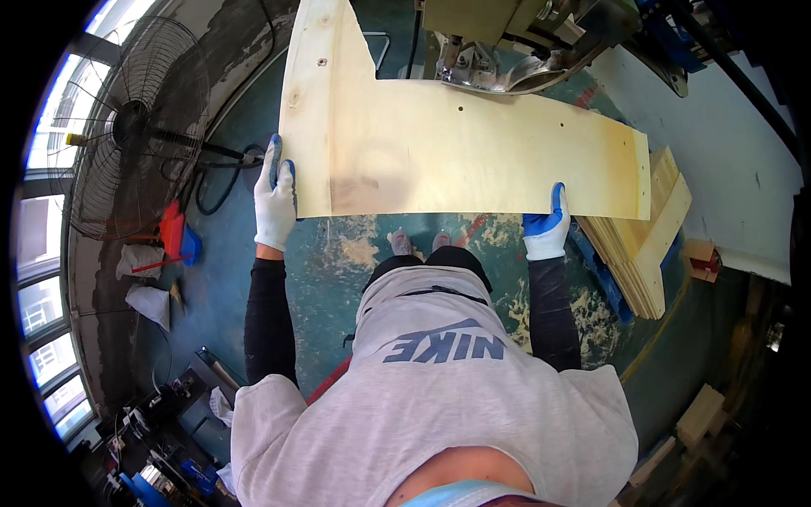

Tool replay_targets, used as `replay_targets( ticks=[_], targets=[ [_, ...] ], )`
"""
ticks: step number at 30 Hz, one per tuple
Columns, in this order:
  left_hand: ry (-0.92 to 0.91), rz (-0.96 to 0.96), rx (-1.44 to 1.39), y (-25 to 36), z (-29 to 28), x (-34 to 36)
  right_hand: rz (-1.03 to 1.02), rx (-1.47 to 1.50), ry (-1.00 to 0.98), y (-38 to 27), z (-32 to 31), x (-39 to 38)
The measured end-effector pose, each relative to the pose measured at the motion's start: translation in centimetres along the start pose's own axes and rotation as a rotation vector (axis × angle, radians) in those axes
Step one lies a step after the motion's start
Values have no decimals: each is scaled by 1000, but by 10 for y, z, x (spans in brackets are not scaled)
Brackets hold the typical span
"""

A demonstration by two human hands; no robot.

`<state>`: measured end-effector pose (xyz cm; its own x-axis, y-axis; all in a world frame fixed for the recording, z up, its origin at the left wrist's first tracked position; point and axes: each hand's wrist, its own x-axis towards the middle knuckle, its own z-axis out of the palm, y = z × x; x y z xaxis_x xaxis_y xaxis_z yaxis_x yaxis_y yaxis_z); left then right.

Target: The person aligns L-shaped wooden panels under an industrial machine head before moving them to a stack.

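Between my hands is a large L-shaped plywood panel (473, 160), pale, with a few small holes and knots. My left hand (275, 203), in a white glove with blue-coated fingers, grips its left edge near the lower corner. At the near edge, toward the right end, my right hand (549, 224) in a matching glove holds the panel with the thumb on top; its other fingers are mostly hidden underneath. The panel's far edge lies by the metal foot of a green machine (507, 72), and I cannot tell whether they touch.
To the right, a stack of cut plywood panels (629, 262) rests on a blue pallet (596, 270). A large stand fan (131, 127) is at the left, with a cable near its pole. Sawdust (359, 249) covers parts of the green floor. A small cardboard box (701, 260) sits by the wall.
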<state>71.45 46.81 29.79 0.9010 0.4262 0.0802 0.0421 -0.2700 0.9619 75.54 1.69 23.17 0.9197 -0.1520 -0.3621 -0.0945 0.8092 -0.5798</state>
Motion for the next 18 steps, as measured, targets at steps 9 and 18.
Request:
replay_targets(
  ticks=[9, 18],
  targets=[
    [-62, -35, 20, -18, -24, 24, 17, 74, 22, 28, 0, -15],
    [-56, -68, -37, -34, -27, 53, -66, -4, 57, 29, 25, 1]
  ],
)
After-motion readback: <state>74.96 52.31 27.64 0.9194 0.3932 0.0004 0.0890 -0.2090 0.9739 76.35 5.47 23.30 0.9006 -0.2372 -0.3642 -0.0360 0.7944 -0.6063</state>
